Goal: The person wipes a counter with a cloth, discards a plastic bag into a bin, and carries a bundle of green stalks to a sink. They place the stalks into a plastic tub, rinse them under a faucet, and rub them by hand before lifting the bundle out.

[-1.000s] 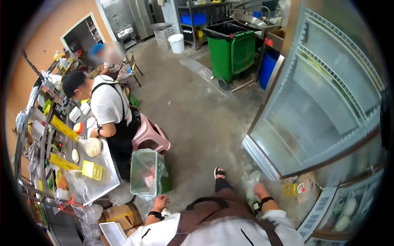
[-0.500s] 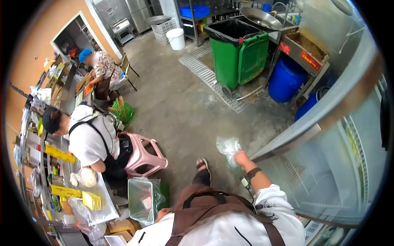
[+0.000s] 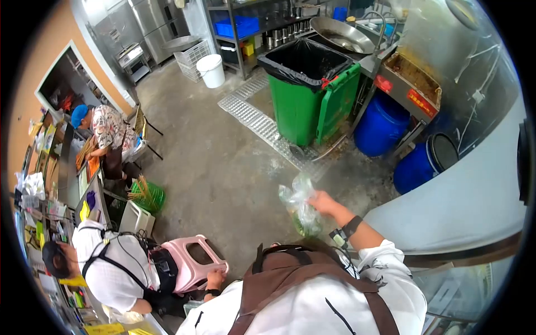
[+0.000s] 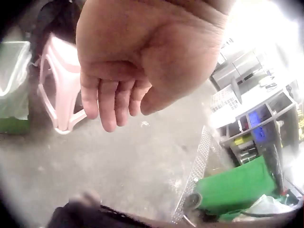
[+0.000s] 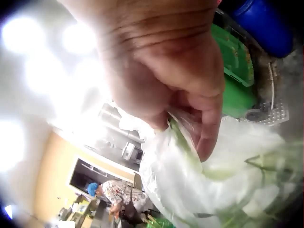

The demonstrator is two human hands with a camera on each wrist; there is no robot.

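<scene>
My right hand point(image 3: 325, 203) grips a clear plastic bag point(image 3: 302, 205) by its gathered top, out in front of my body. Green leafy stalks show through the lower part of the bag, and in the right wrist view the plastic bag point(image 5: 228, 152) bunches under the fingers of the right hand point(image 5: 171, 76). My left hand point(image 3: 215, 277) hangs at my side and overlaps the edge of a pink plastic stool point(image 3: 187, 254) in the head view. Its palm and loosely bent fingers hold nothing, as the left wrist view of the left hand point(image 4: 142, 52) shows.
Ahead stands a green wheeled bin point(image 3: 296, 106) with a black liner, beside a metal floor grate point(image 3: 251, 111). Blue barrels point(image 3: 381, 123) are at the right, near the pale fridge door point(image 3: 446, 206). Two people sit at the counter on the left.
My body has moved forward and turned right, past the fridge door. The right hand has brought the bag from low beside the fridge out to the front. The left hand stays low.
</scene>
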